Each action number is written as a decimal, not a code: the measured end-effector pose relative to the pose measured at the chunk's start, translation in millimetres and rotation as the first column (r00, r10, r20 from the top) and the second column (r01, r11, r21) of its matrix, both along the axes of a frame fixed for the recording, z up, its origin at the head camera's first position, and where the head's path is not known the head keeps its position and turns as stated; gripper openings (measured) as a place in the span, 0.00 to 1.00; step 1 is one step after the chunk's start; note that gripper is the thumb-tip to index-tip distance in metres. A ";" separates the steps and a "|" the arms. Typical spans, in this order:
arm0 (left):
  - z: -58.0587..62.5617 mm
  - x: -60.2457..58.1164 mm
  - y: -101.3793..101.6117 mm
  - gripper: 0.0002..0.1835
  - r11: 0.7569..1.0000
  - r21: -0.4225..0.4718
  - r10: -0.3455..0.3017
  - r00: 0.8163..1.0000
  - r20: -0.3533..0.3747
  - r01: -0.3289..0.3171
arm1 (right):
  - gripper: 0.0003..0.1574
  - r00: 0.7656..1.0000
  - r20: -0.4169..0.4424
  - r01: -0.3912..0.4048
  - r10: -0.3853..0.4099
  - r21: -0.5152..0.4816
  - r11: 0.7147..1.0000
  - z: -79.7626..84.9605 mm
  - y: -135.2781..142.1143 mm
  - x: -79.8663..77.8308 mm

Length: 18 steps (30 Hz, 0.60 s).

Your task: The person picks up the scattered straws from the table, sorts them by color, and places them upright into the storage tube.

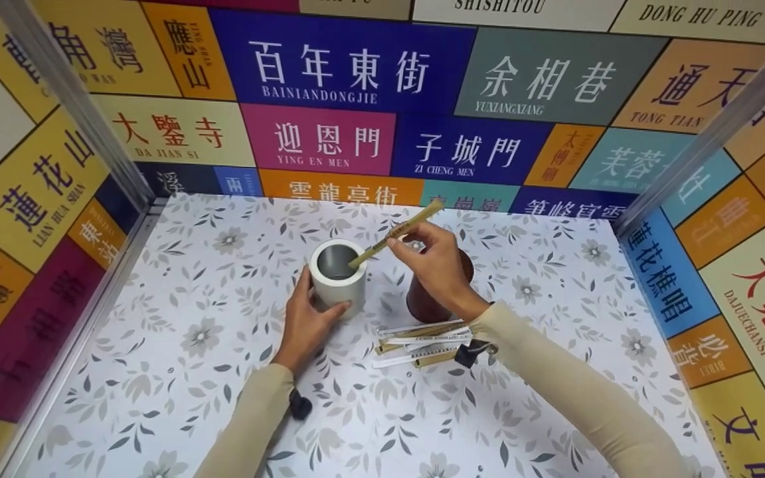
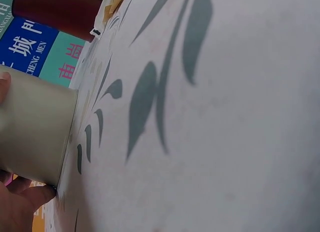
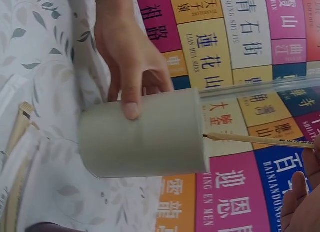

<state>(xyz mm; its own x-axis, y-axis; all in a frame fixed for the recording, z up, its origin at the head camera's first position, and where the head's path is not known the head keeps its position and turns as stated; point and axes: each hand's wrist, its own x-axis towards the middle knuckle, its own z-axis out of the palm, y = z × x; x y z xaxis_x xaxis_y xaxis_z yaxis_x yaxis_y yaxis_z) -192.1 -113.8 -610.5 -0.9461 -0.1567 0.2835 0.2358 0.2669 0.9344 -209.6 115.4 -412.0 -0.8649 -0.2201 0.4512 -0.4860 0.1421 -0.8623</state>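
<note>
A light grey cylindrical cup (image 1: 350,289) with a thick white rim stands upright on the table, its mouth up. My left hand (image 1: 305,325) grips its side, thumb on the near side; the same hand (image 3: 132,62) shows round the cup in the right wrist view. Between thumb and fingers, my right hand (image 1: 439,265) pinches a slim brown stick packet (image 1: 392,236) with small print. The packet slants, its lower end at the cup's mouth. Behind the right hand stands a dark brown cylindrical container (image 1: 420,302), partly hidden.
Several white and brown stick packets (image 1: 422,344) lie in a loose pile below the brown container. The table (image 1: 203,398) has a leaf-and-flower cover. Colourful panels with printed characters (image 1: 336,60) enclose the back and sides, with clear edge strips at the corners.
</note>
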 end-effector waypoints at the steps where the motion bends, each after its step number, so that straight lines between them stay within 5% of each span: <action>1: 0.3 0.0 -0.6 0.57 1.000 -0.002 -0.003 1.000 -0.003 0.003 | 0.08 1.000 -0.002 0.001 -0.001 0.009 1.000 -4.2 -2.5 -0.3; 12: -0.1 0.4 -3.0 0.57 0.999 -0.044 -0.011 1.000 -0.010 0.010 | 0.08 0.998 -0.052 0.032 -0.023 0.170 0.985 -69.0 -15.4 -20.6; 18: -0.8 1.0 -3.6 0.57 0.999 -0.049 -0.014 1.000 0.002 0.014 | 0.16 0.995 -0.083 -0.035 0.056 0.240 0.970 -77.3 -1.7 -13.9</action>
